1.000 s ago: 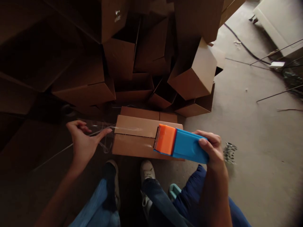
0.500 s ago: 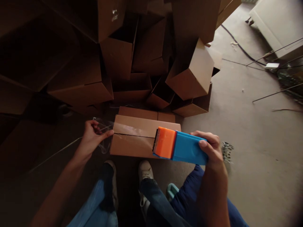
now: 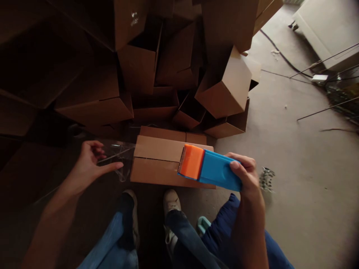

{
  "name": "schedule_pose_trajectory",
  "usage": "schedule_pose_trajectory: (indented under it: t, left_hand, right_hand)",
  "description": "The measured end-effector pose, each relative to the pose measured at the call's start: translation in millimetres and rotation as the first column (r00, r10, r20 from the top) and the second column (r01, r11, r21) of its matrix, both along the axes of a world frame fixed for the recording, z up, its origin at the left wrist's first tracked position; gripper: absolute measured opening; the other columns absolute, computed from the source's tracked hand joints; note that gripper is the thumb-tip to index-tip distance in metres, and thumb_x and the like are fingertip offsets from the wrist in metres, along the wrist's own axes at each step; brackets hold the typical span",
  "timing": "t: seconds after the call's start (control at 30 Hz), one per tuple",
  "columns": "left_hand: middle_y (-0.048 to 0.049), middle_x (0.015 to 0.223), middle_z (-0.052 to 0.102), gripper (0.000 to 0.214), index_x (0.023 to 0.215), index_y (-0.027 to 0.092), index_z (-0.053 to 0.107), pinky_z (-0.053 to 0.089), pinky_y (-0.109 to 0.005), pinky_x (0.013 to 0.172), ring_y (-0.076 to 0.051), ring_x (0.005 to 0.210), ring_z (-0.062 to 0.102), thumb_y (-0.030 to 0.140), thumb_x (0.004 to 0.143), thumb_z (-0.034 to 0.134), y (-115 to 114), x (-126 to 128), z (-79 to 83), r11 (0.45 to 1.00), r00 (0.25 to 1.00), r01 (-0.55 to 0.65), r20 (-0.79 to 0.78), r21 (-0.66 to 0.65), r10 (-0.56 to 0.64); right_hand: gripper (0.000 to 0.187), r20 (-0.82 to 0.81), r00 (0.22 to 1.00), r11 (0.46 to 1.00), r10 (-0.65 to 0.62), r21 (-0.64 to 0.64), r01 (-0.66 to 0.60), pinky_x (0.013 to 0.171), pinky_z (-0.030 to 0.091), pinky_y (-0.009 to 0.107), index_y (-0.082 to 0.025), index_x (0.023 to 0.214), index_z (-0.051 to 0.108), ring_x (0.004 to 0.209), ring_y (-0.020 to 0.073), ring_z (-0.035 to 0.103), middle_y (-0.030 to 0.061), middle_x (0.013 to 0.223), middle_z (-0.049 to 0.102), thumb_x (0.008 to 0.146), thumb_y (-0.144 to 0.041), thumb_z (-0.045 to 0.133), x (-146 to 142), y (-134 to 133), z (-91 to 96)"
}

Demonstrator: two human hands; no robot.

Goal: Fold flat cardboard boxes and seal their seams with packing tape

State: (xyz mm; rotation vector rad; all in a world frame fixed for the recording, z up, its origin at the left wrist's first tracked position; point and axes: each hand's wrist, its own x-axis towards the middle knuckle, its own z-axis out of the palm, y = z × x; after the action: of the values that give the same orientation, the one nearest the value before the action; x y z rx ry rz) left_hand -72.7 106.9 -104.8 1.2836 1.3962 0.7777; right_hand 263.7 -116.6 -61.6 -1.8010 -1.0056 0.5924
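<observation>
Blue-orange tape dispenser (image 3: 215,167) gripped by right hand (image 3: 244,173), long axis near horizontal, orange head pointing left over cardboard box (image 3: 157,149), box edge partly hidden; left hand (image 3: 89,160) open beside clear tape (image 3: 117,149), tape end hard to make out.

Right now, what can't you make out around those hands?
Head view:
the tape roll, hidden inside the orange cover of the tape dispenser;
the cardboard box seam, partly covered by the dispenser;
the clear tape end, faint against shadow;
the white machine, cut off by the top edge.

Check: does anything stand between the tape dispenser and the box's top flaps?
Nothing visible: the tape dispenser in the right hand is directly over the cardboard box's flaps. Clear tape by the left hand lies beyond the box's left edge.
</observation>
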Motion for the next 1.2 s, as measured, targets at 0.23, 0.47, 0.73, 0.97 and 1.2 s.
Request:
schedule_pose_trajectory:
  t: [0.23,0.47,0.73,0.97,1.2]
  left_hand:
    - [0.0024,0.069,0.056,0.068,0.079,0.021,0.06,0.04,-0.022,0.05,-0.012,0.061,0.05,0.058,0.031,0.092,1.5,-26.0,37.1,0.973,0.985,-0.114,-0.15,-0.201,0.085]
    - [0.0051,0.064,0.055,0.075,0.079,0.021,0.057,0.037,-0.02,0.045,-0.009,0.053,0.048,0.064,0.027,0.092,-0.2,-16.7,28.2,0.978,0.982,-0.139,-0.15,-0.153,0.116]
    - [0.0058,0.066,0.056,0.082,0.08,0.02,0.057,0.035,-0.02,0.046,-0.008,0.054,0.048,0.071,0.024,0.09,2.3,-18.5,18.3,0.978,0.974,-0.136,-0.204,-0.16,0.102]
    - [0.0031,0.064,0.055,0.06,0.073,0.019,0.062,0.034,-0.022,0.053,-0.012,0.06,0.048,0.069,0.047,0.082,6.6,-29.1,13.6,0.994,0.951,-0.107,-0.294,-0.022,0.096]
    - [0.001,0.065,0.059,0.036,0.064,0.019,0.066,0.038,-0.022,0.062,-0.013,0.068,0.052,0.047,0.046,0.08,10.3,-28.8,25.3,0.974,0.928,-0.225,-0.296,0.034,0.225]
  right_hand:
    - [0.048,0.132,0.991,0.995,0.037,-0.097,-0.024,0.049,0.037,0.026,-0.021,0.057,0.063,0.052,0.0133,0.046,-0.0003,0.056,0.052,0.08,-0.063,0.068,-15.7,16.8,20.0]
    - [0.05,0.119,0.989,0.987,0.088,-0.148,-0.07,0.044,0.031,0.025,-0.02,0.056,0.059,0.048,0.0107,0.038,-0.002,0.052,0.042,0.082,-0.062,0.067,-24.8,24.5,30.4]
    - [0.051,0.139,0.986,0.985,0.088,-0.161,-0.065,0.043,0.029,0.025,-0.02,0.055,0.058,0.048,0.01,0.035,-0.0022,0.052,0.041,0.082,-0.063,0.067,-26.9,27.3,34.3]
    - [0.052,0.115,0.989,0.985,0.091,-0.16,-0.072,0.042,0.029,0.025,-0.02,0.055,0.056,0.047,0.0094,0.034,-0.0024,0.051,0.039,0.082,-0.063,0.067,-27.8,27.0,34.4]
    - [0.046,0.119,0.987,0.987,0.108,-0.132,-0.092,0.043,0.031,0.024,-0.019,0.057,0.061,0.047,0.0094,0.039,-0.0029,0.053,0.043,0.084,-0.056,0.068,-26.8,24.0,30.6]
